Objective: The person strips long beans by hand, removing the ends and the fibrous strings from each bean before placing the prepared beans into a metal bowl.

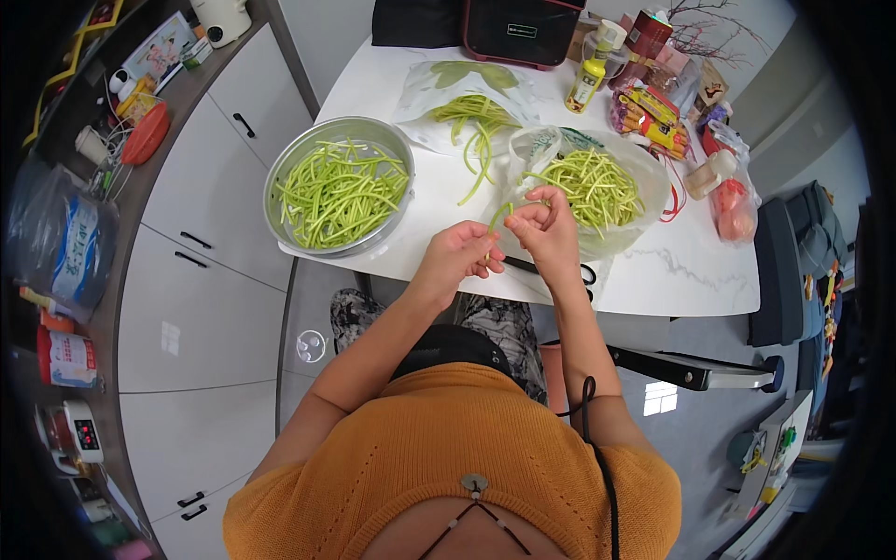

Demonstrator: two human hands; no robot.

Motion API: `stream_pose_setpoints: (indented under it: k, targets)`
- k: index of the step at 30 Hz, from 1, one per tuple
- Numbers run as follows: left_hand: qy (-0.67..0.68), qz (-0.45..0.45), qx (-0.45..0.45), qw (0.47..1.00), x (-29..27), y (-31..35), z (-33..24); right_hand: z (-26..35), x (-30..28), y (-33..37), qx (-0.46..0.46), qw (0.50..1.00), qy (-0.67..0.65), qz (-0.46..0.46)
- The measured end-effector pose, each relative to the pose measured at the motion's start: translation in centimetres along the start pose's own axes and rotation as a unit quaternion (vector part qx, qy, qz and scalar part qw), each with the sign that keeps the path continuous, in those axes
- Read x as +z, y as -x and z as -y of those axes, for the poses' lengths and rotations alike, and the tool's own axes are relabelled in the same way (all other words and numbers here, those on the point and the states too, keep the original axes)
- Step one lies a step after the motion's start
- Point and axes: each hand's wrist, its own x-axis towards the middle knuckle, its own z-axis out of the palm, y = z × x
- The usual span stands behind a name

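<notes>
Over the near edge of the white table, my left hand and my right hand are both closed on a thin green vegetable stem, which bends between their fingertips. To the left stands a round metal basin holding many green stem pieces. Just beyond my right hand, an open clear plastic bag holds a heap of paler green stems. Longer stems spill from a white plastic bag farther back. Scissors with black handles lie partly hidden beneath my hands.
At the back of the table are a dark red-edged box and a yellow bottle. Packaged snacks, a jar and a bag of round pinkish items crowd the right. White cabinets run along the left.
</notes>
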Motion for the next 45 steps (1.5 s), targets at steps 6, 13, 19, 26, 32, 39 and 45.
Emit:
stream_pose_setpoints:
  k: [6,13,19,26,32,39,45]
  targets:
    - [-0.005,-0.048,0.012,0.999,-0.5,-0.5,-0.7,-0.1,-0.1,0.1,-0.046,0.983,0.174,0.018]
    - [0.004,-0.156,0.103,0.982,-1.7,-1.3,-0.3,1.3,-0.5,-0.1,-0.145,0.926,0.346,-0.045]
    - [0.162,-0.169,0.161,0.959,-4.6,-1.3,-1.5,3.9,-4.6,-1.9,-0.190,0.834,0.490,-0.166]
    - [0.101,-0.176,0.166,0.965,-3.7,-0.9,-2.4,3.5,-3.6,-2.9,-0.259,0.814,0.501,-0.140]
    - [0.017,-0.157,0.162,0.974,-3.2,-0.8,-1.7,2.3,2.0,-1.7,-0.188,0.898,0.394,0.049]
    - [0.012,-0.147,0.169,0.975,-3.1,-0.7,-1.6,2.2,3.3,-1.4,-0.151,0.899,0.399,0.098]
    - [0.083,-0.124,0.096,0.984,-3.3,-0.6,-1.8,1.7,3.0,-1.3,-0.187,0.897,0.383,0.119]
